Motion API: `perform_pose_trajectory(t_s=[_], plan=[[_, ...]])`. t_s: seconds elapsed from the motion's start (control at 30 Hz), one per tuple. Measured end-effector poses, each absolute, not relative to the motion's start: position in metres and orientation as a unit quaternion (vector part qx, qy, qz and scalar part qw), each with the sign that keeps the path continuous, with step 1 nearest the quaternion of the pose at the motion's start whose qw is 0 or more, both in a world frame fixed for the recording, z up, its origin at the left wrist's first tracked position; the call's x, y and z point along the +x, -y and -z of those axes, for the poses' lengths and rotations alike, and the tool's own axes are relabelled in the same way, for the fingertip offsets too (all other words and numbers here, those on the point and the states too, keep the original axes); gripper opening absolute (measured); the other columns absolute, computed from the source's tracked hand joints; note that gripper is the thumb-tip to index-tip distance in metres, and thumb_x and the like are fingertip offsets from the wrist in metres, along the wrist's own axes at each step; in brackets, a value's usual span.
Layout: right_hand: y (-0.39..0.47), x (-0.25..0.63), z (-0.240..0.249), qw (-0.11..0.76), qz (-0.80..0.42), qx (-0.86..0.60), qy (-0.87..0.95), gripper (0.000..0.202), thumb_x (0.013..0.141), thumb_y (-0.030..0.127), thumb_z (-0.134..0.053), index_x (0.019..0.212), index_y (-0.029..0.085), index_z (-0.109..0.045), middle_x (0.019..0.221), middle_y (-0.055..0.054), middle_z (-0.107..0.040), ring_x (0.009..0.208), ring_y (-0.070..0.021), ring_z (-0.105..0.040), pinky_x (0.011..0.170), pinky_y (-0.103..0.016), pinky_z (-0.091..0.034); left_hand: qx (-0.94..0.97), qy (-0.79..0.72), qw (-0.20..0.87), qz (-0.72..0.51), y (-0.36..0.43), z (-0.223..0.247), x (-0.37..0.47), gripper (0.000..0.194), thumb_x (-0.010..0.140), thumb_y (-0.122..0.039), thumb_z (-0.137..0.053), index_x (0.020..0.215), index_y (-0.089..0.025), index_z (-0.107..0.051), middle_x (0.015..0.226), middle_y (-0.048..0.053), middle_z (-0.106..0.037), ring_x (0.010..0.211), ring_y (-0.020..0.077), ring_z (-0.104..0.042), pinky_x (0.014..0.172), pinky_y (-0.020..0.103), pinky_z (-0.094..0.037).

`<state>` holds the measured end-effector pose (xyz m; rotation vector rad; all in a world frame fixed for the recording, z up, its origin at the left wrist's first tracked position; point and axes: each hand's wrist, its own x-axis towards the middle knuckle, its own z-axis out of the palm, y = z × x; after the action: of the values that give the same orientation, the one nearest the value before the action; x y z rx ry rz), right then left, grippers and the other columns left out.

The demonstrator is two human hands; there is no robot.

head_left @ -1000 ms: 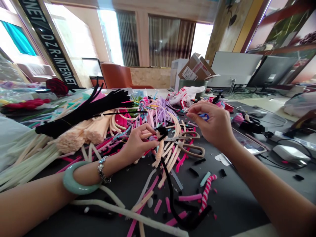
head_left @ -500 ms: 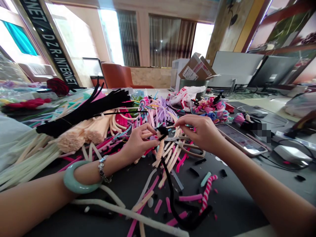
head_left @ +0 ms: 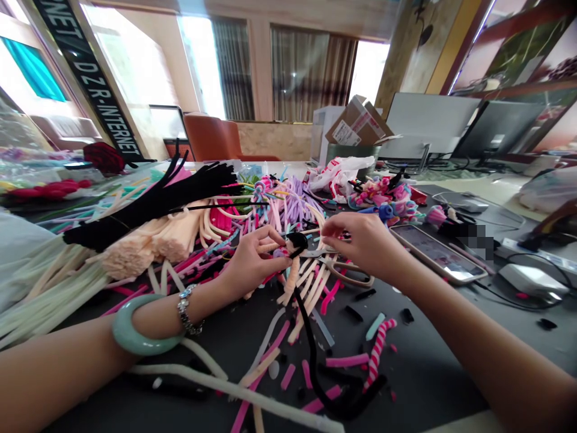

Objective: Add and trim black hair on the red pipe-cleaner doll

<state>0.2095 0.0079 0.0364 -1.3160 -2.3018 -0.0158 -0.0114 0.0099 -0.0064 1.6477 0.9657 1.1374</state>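
Between the thumb and fingers of my left hand [head_left: 256, 258] is a small pipe-cleaner doll [head_left: 295, 243] with black hair and a peach body. A long black pipe cleaner [head_left: 312, 337] trails down from beside it onto the table. My right hand [head_left: 360, 243] is just right of the doll's head, its fingers curled together in a pinch; what they hold, if anything, I cannot make out. Scissors [head_left: 351, 273] with beige handles lie below my right hand, blades toward the doll. Cut peach pipe cleaners [head_left: 311, 288] are spread under the doll.
Bundles of black pipe cleaners [head_left: 153, 201] and peach ones [head_left: 130, 252] lie at left. A phone [head_left: 442, 255] rests right of my right hand. Pink-and-white twisted piece [head_left: 381, 355] and scraps litter the front. Behind stand a cardboard box [head_left: 360, 123] and monitors [head_left: 430, 129].
My right hand has shifted slightly right and down, away from the doll's head, and its fingers have curled in more. My left hand keeps its hold on the doll.
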Motion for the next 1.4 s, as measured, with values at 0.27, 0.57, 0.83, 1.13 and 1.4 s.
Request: perform_pose_trajectory(t_s=[0.27,0.57,0.83,1.13,1.4], plan=[[-0.019,0.239,-0.034,-0.063,0.006,-0.582,0.811,0.062,0.068,0.058,-0.068,0.106,0.01,-0.066,0.106,-0.018,-0.059,0.099,-0.0339,-0.055,0.08,-0.039,-0.044,0.662,-0.386,0.42,-0.487,-0.009,0.006,-0.012,0.026,0.062,-0.018,-0.072,0.077,-0.016,-0.051,0.066,-0.004,-0.063,0.053,0.0096,-0.06,0.054,0.022,-0.05],[-0.022,0.236,-0.03,-0.075,0.034,-0.562,0.823,0.043,0.069,0.052,-0.065,0.098,0.022,-0.07,0.097,-0.009,-0.064,0.092,-0.0286,-0.059,0.067,-0.033,-0.044,0.673,-0.358,0.346,-0.546,-0.007,0.009,-0.012,0.025,0.062,-0.014,-0.07,0.079,-0.018,-0.052,0.072,-0.004,-0.061,0.069,0.0107,-0.063,0.062,0.02,-0.051],[-0.002,0.239,-0.052,-0.035,0.08,-0.57,0.817,0.031,0.064,0.052,-0.065,0.068,0.022,-0.062,0.074,-0.006,-0.064,0.066,-0.0222,-0.058,0.046,-0.029,-0.029,0.66,-0.391,0.295,-0.57,-0.009,0.009,-0.013,0.026,0.066,-0.021,-0.071,0.082,-0.019,-0.051,0.078,-0.003,-0.058,0.08,0.0146,-0.065,0.078,0.029,-0.056],[-0.006,0.265,-0.066,0.0,-0.082,-0.568,0.819,0.039,0.073,0.057,-0.059,0.055,0.022,-0.059,0.052,-0.002,-0.057,0.047,-0.0165,-0.051,0.044,-0.03,-0.03,0.615,-0.434,0.323,-0.573,-0.012,0.009,-0.015,0.032,0.067,-0.028,-0.071,0.089,-0.021,-0.048,0.082,-0.002,-0.059,0.072,0.0159,-0.066,0.057,0.025,-0.057],[-0.007,0.263,-0.07,0.184,-0.23,-0.461,0.837,0.038,0.088,0.047,-0.043,0.079,0.02,-0.068,0.074,-0.003,-0.066,0.066,-0.0166,-0.06,0.06,-0.028,-0.044,0.602,-0.449,0.341,-0.566,-0.01,0.004,-0.012,0.033,0.065,-0.029,-0.072,0.088,-0.019,-0.05,0.086,0.004,-0.062,0.093,0.0261,-0.066,0.056,0.026,-0.057]])
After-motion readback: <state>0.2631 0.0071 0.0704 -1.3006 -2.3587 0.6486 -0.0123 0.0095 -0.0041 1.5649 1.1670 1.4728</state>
